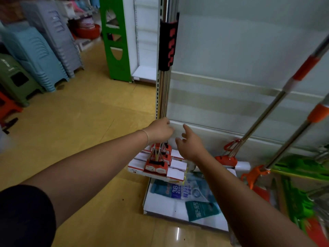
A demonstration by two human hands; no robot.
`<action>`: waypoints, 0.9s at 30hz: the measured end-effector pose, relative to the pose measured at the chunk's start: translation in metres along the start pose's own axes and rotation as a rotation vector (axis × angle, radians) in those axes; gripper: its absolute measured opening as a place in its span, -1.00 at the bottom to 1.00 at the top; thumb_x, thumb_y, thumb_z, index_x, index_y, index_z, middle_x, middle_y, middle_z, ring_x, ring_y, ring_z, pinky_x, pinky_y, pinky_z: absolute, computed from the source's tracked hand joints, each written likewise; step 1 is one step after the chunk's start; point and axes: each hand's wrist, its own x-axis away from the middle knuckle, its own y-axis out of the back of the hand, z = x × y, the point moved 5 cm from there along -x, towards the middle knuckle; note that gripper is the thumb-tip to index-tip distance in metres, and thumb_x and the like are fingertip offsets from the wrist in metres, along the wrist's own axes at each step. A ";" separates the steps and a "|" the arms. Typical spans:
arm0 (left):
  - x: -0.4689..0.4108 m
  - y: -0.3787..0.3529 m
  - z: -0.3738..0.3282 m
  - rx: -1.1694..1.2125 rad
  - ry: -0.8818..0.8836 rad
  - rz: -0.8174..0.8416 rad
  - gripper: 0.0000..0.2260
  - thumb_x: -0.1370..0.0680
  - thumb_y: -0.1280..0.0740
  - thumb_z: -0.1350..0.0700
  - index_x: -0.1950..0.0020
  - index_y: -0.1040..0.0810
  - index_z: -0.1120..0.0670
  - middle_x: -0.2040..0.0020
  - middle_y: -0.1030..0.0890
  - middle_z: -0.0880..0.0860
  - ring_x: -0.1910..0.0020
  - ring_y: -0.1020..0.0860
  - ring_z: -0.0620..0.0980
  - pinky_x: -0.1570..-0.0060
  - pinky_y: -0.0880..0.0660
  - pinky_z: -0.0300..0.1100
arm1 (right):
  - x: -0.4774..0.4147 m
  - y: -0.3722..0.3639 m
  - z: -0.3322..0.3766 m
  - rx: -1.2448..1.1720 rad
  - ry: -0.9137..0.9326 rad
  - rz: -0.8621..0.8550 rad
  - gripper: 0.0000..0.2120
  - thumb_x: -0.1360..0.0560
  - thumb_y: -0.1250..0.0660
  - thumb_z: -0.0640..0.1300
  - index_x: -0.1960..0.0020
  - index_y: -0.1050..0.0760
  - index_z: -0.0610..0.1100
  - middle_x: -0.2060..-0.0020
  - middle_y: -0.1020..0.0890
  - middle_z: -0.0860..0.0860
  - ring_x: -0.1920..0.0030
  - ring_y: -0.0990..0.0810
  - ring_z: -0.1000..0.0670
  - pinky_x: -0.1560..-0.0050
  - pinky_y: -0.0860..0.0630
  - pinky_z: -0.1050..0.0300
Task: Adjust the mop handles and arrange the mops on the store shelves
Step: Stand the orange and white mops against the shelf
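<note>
Several sponge mops stand bunched upright at the shelf's left corner, their steel handles (164,93) wrapped in a black and red sleeve (168,45) and their red-and-white heads (158,163) resting on the white base shelf (160,209). My left hand (160,130) is closed around the handles low down. My right hand (189,144) hovers just to the right of them, fingers spread, holding nothing. Two more mops with orange collars (263,120) (292,138) lean against the white back panel (249,50) on the right.
Blue and teal packaged goods (187,191) lie on the base shelf. Green mop heads (299,168) crowd the right edge. Stacked plastic stools (35,54) line the left aisle, and a green shelf end (115,38) stands behind. The floor (80,122) is yellow.
</note>
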 end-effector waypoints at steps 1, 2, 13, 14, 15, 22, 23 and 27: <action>0.005 0.001 -0.008 0.001 -0.018 0.001 -0.58 -0.64 -0.19 -0.05 -0.44 -0.34 0.12 -0.32 -0.49 0.16 -0.05 -0.52 0.04 0.07 -0.47 -0.14 | 0.005 0.006 0.003 -0.002 0.003 -0.019 -0.33 -0.62 -0.25 -0.08 -0.62 0.01 -0.05 -0.50 -0.35 -0.16 -0.44 -0.41 -0.14 -0.41 -0.40 -0.05; 0.010 0.003 -0.015 0.006 -0.036 0.001 -0.53 -0.64 -0.18 -0.07 -0.49 -0.28 0.12 -0.39 -0.44 0.16 -0.18 -0.51 0.09 -0.08 -0.49 -0.09 | 0.010 0.013 0.007 0.002 0.008 -0.040 -0.33 -0.62 -0.26 -0.08 -0.61 0.00 -0.05 -0.49 -0.35 -0.16 -0.43 -0.41 -0.14 -0.40 -0.40 -0.08; 0.075 0.030 -0.096 0.045 -0.358 -0.007 -0.44 -0.65 -0.13 -0.15 -0.57 -0.14 0.09 -0.46 -0.38 0.17 -0.41 -0.38 0.13 -0.35 -0.35 -0.01 | 0.080 0.081 0.047 0.038 0.062 -0.262 -0.36 -0.61 -0.27 -0.06 -0.59 -0.10 -0.13 -0.43 -0.43 -0.18 -0.40 -0.46 -0.11 -0.39 -0.40 -0.05; 0.080 0.031 -0.101 0.047 -0.380 -0.005 -0.44 -0.65 -0.12 -0.15 -0.57 -0.14 0.09 -0.46 -0.38 0.16 -0.41 -0.38 0.12 -0.33 -0.35 -0.02 | 0.086 0.086 0.049 0.031 0.065 -0.279 -0.37 -0.61 -0.27 -0.06 -0.59 -0.10 -0.13 -0.43 -0.44 -0.19 -0.40 -0.46 -0.12 -0.39 -0.41 -0.08; 0.085 0.031 -0.106 0.051 -0.396 -0.004 -0.43 -0.65 -0.13 -0.16 -0.57 -0.13 0.08 -0.45 -0.38 0.16 -0.41 -0.38 0.12 -0.32 -0.35 -0.03 | 0.093 0.091 0.050 0.026 0.065 -0.295 -0.37 -0.61 -0.27 -0.06 -0.59 -0.11 -0.12 -0.43 -0.44 -0.19 -0.40 -0.46 -0.12 -0.38 -0.42 -0.11; 0.100 0.018 -0.139 0.048 -0.462 -0.004 -0.43 -0.64 -0.15 -0.16 -0.57 -0.16 0.09 -0.46 -0.38 0.16 -0.42 -0.37 0.12 -0.37 -0.33 -0.05 | 0.126 0.129 0.045 0.037 0.060 -0.377 -0.38 -0.62 -0.26 -0.04 -0.60 -0.10 -0.07 -0.43 -0.44 -0.16 -0.37 -0.47 -0.13 -0.37 -0.43 -0.09; 0.101 0.014 -0.146 0.044 -0.470 -0.004 -0.43 -0.64 -0.15 -0.16 -0.57 -0.16 0.08 -0.45 -0.39 0.16 -0.42 -0.38 0.12 -0.38 -0.33 -0.04 | 0.128 0.135 0.042 0.030 0.061 -0.390 -0.38 -0.61 -0.26 -0.04 -0.60 -0.10 -0.08 -0.43 -0.44 -0.15 -0.37 -0.48 -0.13 -0.37 -0.44 -0.10; 0.100 -0.004 -0.176 0.018 -0.495 -0.021 -0.44 -0.64 -0.16 -0.15 -0.56 -0.18 0.09 -0.43 -0.42 0.16 -0.39 -0.40 0.12 -0.36 -0.34 -0.06 | 0.137 0.163 0.026 0.003 0.066 -0.423 -0.37 -0.61 -0.28 -0.04 -0.59 -0.11 -0.07 -0.43 -0.44 -0.16 -0.38 -0.47 -0.12 -0.35 -0.46 -0.13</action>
